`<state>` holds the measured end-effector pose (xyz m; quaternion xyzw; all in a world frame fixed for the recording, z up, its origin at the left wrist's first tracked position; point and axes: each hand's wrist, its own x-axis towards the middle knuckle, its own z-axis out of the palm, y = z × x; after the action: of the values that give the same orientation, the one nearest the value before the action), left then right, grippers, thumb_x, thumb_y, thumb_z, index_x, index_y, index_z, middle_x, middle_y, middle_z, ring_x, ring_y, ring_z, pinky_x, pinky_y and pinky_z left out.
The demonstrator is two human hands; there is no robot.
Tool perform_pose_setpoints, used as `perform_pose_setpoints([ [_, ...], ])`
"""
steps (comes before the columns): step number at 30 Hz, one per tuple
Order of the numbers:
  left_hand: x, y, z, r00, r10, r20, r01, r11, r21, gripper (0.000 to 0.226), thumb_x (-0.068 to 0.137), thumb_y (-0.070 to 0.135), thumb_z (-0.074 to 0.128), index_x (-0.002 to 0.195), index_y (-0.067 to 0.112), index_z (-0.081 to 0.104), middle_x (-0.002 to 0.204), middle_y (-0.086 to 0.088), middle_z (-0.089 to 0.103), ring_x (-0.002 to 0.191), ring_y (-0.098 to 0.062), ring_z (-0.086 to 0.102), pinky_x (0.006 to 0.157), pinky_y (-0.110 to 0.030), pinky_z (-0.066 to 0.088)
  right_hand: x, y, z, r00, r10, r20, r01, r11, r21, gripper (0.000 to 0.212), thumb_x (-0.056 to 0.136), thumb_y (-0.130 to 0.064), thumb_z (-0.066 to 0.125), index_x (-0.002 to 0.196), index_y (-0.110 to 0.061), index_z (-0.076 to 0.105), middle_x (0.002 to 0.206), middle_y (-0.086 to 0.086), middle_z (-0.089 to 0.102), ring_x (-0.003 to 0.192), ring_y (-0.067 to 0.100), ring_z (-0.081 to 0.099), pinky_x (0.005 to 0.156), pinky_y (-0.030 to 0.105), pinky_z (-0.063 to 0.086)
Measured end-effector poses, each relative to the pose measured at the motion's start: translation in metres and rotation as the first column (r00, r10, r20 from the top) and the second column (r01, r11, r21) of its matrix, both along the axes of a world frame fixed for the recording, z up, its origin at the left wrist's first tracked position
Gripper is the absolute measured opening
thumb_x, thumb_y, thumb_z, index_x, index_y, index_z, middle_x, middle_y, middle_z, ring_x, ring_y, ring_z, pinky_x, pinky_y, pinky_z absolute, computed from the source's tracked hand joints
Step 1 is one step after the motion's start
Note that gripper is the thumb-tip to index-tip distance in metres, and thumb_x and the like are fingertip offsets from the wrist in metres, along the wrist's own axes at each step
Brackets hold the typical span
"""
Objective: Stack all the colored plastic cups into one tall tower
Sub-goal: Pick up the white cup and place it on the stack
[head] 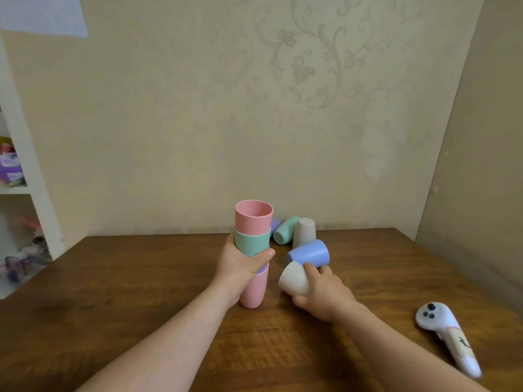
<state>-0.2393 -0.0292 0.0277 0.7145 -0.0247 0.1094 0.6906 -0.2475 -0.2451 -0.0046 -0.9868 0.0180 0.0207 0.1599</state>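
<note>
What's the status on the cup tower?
Left hand gripping stack, four cups nested. Right hand holding beige cup. Four loose cups behind; blue cup nearest. Nothing blocking.

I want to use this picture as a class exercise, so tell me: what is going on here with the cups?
A person is nesting plastic cups into a tower on a wooden table. The left hand grips the stack, pink cup on top. The right hand holds a beige cup, tilted. Still loose behind: a blue cup and green cup on their sides, and an upturned beige one.
</note>
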Motion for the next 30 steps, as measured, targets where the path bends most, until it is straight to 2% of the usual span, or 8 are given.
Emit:
perform_pose_setpoints([
  [6,-0.002,0.004,0.011,0.996,-0.053,0.070,0.057,0.996,-0.066,0.098,0.077,0.014,0.100,0.152,0.034,0.041,0.131,0.010,0.069,0.114,-0.005,0.070,0.082,-0.025,0.057,-0.008,0.009,-0.022,0.981,-0.048,0.189,0.038,0.998,0.051,0.079,0.081,-0.076,0.060,0.145,-0.039,0.032,0.133,0.000,0.050,0.117,0.027,0.049,0.091,0.046,0.048],
  [8,-0.001,0.004,0.019,0.994,-0.036,0.102,0.045,0.995,-0.093,0.106,0.077,0.017,0.100,0.159,0.037,0.035,0.138,0.012,0.066,0.119,-0.002,0.068,0.087,-0.026,0.057,-0.012,0.011,-0.028,0.966,-0.079,0.245,0.048,0.990,0.131,0.080,0.085,-0.077,0.057,0.150,-0.040,0.028,0.138,-0.006,0.050,0.116,0.025,0.045,0.088,0.044,0.042],
  [11,0.002,0.003,0.032,0.991,-0.029,0.132,0.043,0.994,-0.100,0.094,0.080,0.020,0.098,0.150,0.041,0.040,0.133,0.015,0.069,0.118,-0.004,0.070,0.088,-0.027,0.057,-0.016,0.013,-0.036,0.961,-0.105,0.254,0.018,0.946,0.323,0.080,0.088,-0.072,0.060,0.152,-0.040,0.024,0.139,-0.012,0.048,0.115,0.022,0.040,0.091,0.045,0.037],
  [15,0.003,-0.003,0.038,0.990,-0.020,0.139,0.027,0.998,-0.049,0.074,0.083,0.025,0.096,0.141,0.035,0.052,0.124,0.012,0.073,0.113,-0.007,0.072,0.083,-0.026,0.057,-0.016,0.008,-0.034,0.961,-0.160,0.225,0.022,0.855,0.518,0.075,0.087,-0.058,0.073,0.146,-0.038,0.031,0.134,-0.011,0.049,0.120,0.020,0.052,0.102,0.049,0.046],
  [21,0.002,-0.002,0.033,0.992,-0.033,0.122,0.034,0.999,-0.002,0.059,0.087,0.029,0.092,0.134,0.029,0.057,0.121,0.008,0.074,0.111,-0.010,0.072,0.079,-0.026,0.057,-0.007,-0.008,-0.032,0.939,-0.335,0.074,0.149,0.592,0.792,0.079,0.069,-0.044,0.091,0.126,-0.046,0.036,0.127,-0.003,0.055,0.112,0.020,0.061,0.094,0.045,0.059],
  [24,0.003,-0.002,0.033,0.992,-0.030,0.122,0.030,1.000,0.003,0.059,0.087,0.027,0.093,0.134,0.027,0.058,0.121,0.006,0.075,0.110,-0.012,0.073,0.080,-0.027,0.058,-0.006,-0.015,-0.026,0.900,-0.430,0.074,0.158,0.480,0.863,0.073,0.075,-0.026,0.088,0.128,-0.033,0.039,0.116,-0.002,0.061,0.099,0.015,0.064,0.080,0.037,0.058],
  [26,0.003,-0.003,0.032,0.992,-0.028,0.127,0.027,1.000,0.009,0.054,0.087,0.025,0.092,0.130,0.029,0.059,0.119,0.007,0.075,0.107,-0.010,0.074,0.078,-0.026,0.057,-0.006,-0.020,-0.023,0.877,-0.473,0.077,0.177,0.470,0.865,0.068,0.077,-0.020,0.085,0.126,-0.030,0.038,0.109,-0.004,0.061,0.093,0.013,0.064,0.073,0.035,0.056],
  [30,0.004,-0.003,0.030,0.990,-0.032,0.138,0.029,0.999,0.024,0.043,0.089,0.023,0.091,0.113,0.037,0.059,0.112,0.013,0.075,0.095,0.003,0.074,0.072,-0.020,0.056,-0.006,-0.028,-0.029,0.879,-0.472,0.068,0.223,0.533,0.816,0.071,0.072,-0.022,0.086,0.124,-0.032,0.039,0.108,-0.005,0.064,0.093,0.014,0.066,0.079,0.040,0.058],
])
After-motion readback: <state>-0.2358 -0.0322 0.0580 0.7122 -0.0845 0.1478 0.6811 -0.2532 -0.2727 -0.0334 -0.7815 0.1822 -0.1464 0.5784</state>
